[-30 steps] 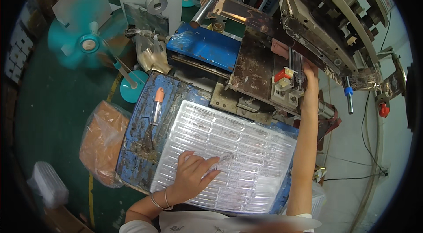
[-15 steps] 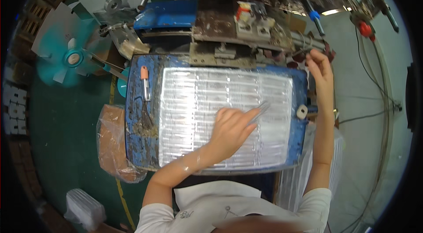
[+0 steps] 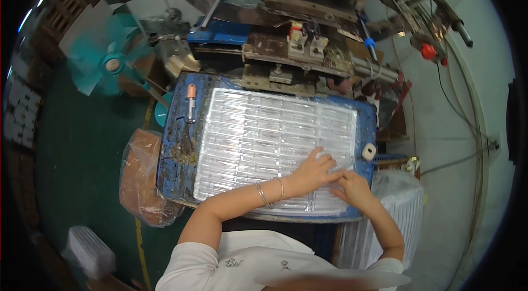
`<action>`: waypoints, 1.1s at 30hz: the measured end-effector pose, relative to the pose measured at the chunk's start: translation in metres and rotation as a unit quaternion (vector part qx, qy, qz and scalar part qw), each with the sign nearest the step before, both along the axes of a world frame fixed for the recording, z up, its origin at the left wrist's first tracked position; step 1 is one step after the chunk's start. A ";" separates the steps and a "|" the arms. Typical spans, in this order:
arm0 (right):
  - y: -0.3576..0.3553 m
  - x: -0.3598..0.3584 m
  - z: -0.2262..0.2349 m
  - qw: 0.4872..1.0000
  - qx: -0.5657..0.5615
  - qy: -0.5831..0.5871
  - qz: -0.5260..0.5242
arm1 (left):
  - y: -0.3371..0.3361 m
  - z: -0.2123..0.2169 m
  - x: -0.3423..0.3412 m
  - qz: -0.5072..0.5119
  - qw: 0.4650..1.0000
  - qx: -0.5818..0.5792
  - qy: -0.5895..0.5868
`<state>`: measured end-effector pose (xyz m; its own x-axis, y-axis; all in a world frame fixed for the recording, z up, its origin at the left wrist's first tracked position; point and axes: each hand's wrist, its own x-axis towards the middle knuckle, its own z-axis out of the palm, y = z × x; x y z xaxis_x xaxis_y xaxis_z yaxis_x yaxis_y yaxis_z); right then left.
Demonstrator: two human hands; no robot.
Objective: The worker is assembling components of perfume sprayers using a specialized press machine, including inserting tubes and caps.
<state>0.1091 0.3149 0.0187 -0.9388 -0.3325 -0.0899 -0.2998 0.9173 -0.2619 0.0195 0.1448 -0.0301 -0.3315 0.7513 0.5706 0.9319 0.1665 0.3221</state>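
Observation:
A wide clear plastic tray (image 3: 258,145) with rows of long narrow slots lies on the blue machine bed. Clear slim pieces seem to lie in its slots, though glare hides detail. My left hand (image 3: 314,173) rests over the tray's right front part, palm down, with its visible fingers spread. Bangles circle that wrist. Just to its right, my right hand (image 3: 355,189) has its fingers bent over the tray, their tips against the left hand's fingers. Whatever lies between those fingertips is too small or hidden to make out.
An orange-capped tool (image 3: 191,104) lies on the blue bed (image 3: 176,126), left of the tray. Metal machinery (image 3: 297,51) overhangs the far edge. At left stand a spinning teal fan (image 3: 111,64) and a plastic-wrapped brown bundle (image 3: 144,173). Wrapped clear trays (image 3: 393,208) stand at right.
My right hand has come down from the machine's far right to the tray's front right, beside my left hand. My left hand has shifted right; the clear strips seen in it no longer show.

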 end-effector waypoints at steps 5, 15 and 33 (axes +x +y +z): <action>0.001 -0.019 0.075 0.994 -0.077 -0.075 0.024 | -0.010 -0.011 -0.006 -0.015 0.997 -0.070 -0.005; 0.058 -0.091 0.059 0.733 -0.595 0.048 -0.327 | -0.035 0.022 -0.054 0.201 0.971 0.076 -0.107; 0.015 -0.208 0.094 0.769 -0.554 0.139 -0.287 | 0.008 0.149 -0.210 0.312 0.900 0.164 0.255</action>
